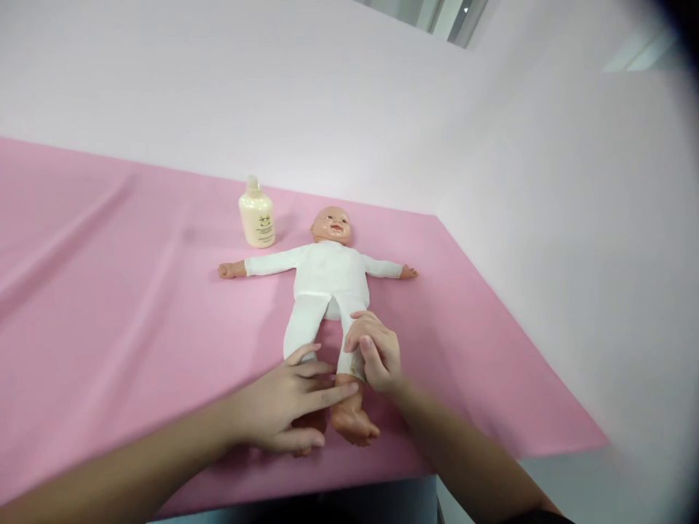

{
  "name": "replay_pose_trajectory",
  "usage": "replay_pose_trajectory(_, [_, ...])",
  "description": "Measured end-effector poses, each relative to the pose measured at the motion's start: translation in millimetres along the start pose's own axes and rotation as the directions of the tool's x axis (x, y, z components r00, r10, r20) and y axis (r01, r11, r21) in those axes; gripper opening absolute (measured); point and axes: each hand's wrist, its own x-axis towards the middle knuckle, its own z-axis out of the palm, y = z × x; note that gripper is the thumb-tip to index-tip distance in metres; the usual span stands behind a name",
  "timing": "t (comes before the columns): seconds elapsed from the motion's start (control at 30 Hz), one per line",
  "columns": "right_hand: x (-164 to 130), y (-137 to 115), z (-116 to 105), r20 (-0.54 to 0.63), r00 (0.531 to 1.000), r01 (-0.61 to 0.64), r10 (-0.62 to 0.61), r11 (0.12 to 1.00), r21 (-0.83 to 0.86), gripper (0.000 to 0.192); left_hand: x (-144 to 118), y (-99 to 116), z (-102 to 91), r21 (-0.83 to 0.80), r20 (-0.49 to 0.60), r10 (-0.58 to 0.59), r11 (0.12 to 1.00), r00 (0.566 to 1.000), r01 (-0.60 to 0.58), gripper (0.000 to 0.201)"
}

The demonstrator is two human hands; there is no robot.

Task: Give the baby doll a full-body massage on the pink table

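A baby doll point(331, 273) with a white cloth body and plastic head, hands and feet lies face up, arms stretched out to both sides. My left hand point(289, 407) is open, fingers spread across the doll's lower legs, with a fingertip at the ankle on the right. It partly hides the foot on the left. My right hand point(376, 353) has its fingers curled over the white lower leg on the right, just above the plastic foot point(352, 422). How firmly it grips cannot be seen.
A cream bottle point(257, 215) with a printed label stands upright to the left of the doll's head. The table wears a pink cloth point(136, 313) with soft folds on the left. White wall surfaces point(218, 87) rise behind it. The table's front edge runs just below my hands.
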Motion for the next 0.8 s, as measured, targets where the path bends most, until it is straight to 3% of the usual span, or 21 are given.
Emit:
replay_pose_trajectory(0.1, [-2.1,-2.1,1.7,-0.082,0.996,0.019,-0.018,1.0,0.011,0.039,-2.1,-3.0,2.3,-0.02,-0.018,0.02,1.0,1.0,-0.02,0.074])
replay_pose_trajectory(0.23, [-3.4,-3.5,2.4,-0.092,0.976,0.195,-0.199,0.98,-0.047,0.046,-7.3,-5.8,6.4,-0.025,-0.095,0.002,1.0,0.996,-0.005,0.08])
replay_pose_trajectory(0.47, [-5.5,-2.9,-0.1,0.087,0.915,0.404,-0.395,0.882,-0.241,0.056,-10.9,-1.8,6.6,-0.067,-0.302,0.022,0.997,0.953,-0.044,0.078])
replay_pose_trajectory(0.67, [-7.1,0.8,8.0,0.129,0.87,0.489,-0.476,0.798,-0.354,0.042,-7.7,0.5,5.9,-0.024,-0.262,0.051,0.998,0.964,-0.059,0.09])
replay_pose_trajectory(0.8, [-9.9,5.3,10.9,0.086,0.869,0.483,-0.487,0.798,-0.36,0.037,-5.5,-0.6,6.9,0.031,-0.244,0.031,0.999,0.969,-0.024,0.082])
